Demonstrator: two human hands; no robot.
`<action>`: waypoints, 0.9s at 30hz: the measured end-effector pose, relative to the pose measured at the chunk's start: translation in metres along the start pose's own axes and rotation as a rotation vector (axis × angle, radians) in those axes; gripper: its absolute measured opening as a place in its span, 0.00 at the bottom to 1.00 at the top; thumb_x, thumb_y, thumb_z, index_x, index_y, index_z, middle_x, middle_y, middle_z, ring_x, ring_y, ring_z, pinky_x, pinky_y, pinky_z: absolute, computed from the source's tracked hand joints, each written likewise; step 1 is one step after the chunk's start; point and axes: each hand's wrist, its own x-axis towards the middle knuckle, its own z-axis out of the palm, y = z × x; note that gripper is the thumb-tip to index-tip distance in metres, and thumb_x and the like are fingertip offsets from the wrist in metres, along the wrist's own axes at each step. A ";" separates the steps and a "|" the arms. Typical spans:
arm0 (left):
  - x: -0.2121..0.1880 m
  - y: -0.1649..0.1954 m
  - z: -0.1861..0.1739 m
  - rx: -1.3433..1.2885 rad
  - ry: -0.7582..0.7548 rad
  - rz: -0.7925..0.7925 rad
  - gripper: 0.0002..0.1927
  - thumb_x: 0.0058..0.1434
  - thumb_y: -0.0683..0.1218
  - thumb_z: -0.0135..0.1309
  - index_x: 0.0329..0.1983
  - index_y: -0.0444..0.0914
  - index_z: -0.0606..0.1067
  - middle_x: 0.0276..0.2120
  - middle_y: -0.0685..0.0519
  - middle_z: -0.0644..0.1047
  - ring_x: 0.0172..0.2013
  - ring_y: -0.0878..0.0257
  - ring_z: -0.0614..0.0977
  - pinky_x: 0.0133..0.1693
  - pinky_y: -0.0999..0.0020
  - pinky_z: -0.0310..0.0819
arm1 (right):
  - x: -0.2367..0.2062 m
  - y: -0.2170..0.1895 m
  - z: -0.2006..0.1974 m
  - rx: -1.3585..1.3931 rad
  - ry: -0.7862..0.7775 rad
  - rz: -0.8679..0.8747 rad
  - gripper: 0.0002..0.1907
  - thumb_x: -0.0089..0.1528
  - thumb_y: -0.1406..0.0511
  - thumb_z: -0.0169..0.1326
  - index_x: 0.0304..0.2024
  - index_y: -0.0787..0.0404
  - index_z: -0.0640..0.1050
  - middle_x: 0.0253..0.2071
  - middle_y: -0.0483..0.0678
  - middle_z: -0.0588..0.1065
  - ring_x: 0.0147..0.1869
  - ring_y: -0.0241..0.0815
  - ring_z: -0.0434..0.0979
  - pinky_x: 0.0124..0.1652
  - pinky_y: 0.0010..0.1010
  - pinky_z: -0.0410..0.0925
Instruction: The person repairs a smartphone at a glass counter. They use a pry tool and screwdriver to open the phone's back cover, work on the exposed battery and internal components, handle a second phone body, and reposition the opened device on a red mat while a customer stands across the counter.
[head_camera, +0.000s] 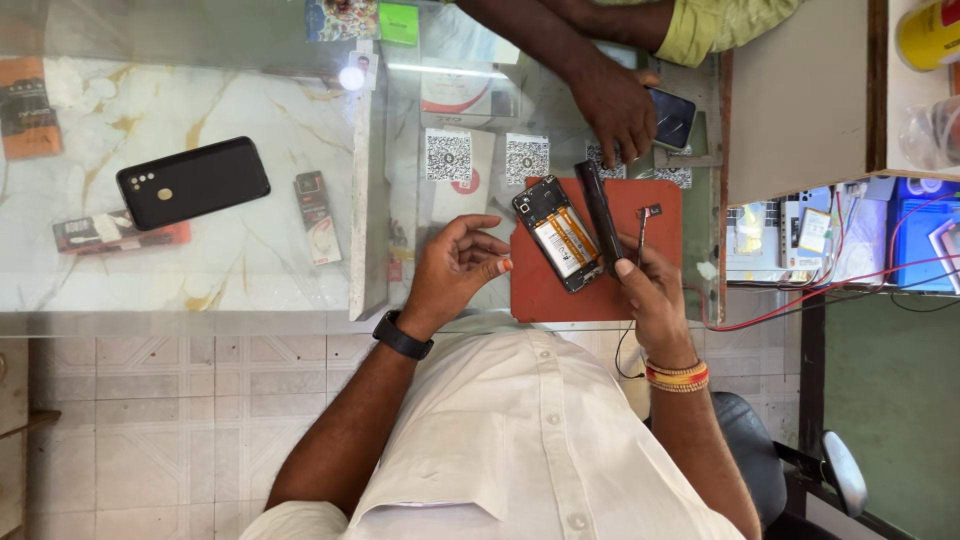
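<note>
My right hand (650, 290) grips a black strip-shaped tool (600, 212) over the opened phone (558, 234) on the red mat (540, 290). Left hand (455, 265) half-curled, empty, just left of the phone.

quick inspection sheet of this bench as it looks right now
surface: glass counter carrying a red mat
job's things: opened phone, battery showing, lies on the mat
clutter: black phone, small boxes, code cards
grippers: left hand loosely curled, holds nothing; right hand grips a slim black tool
cables: red wire runs right from the mat
surroundings: another person's hand rests on a dark phone; tiled floor
</note>
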 end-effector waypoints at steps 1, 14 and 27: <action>0.000 -0.001 0.002 -0.011 -0.002 -0.001 0.28 0.61 0.41 0.64 0.63 0.33 0.68 0.44 0.47 0.82 0.44 0.65 0.84 0.49 0.70 0.81 | 0.000 0.000 -0.003 0.097 -0.028 0.023 0.27 0.68 0.61 0.53 0.65 0.73 0.74 0.40 0.52 0.74 0.26 0.25 0.58 0.24 0.17 0.54; 0.003 -0.020 0.056 -0.346 0.061 -0.012 0.15 0.66 0.41 0.60 0.54 0.31 0.75 0.43 0.50 0.83 0.42 0.68 0.84 0.43 0.72 0.80 | -0.014 0.007 0.020 0.728 -0.537 0.266 0.26 0.74 0.54 0.45 0.60 0.71 0.70 0.42 0.56 0.77 0.21 0.28 0.54 0.22 0.18 0.55; -0.050 0.011 -0.030 0.138 0.450 -0.239 0.09 0.62 0.40 0.58 0.42 0.29 0.78 0.27 0.48 0.82 0.21 0.65 0.82 0.18 0.72 0.75 | -0.025 -0.003 -0.060 -0.269 -0.139 0.055 0.18 0.67 0.68 0.55 0.59 0.69 0.76 0.39 0.47 0.81 0.39 0.22 0.78 0.39 0.16 0.73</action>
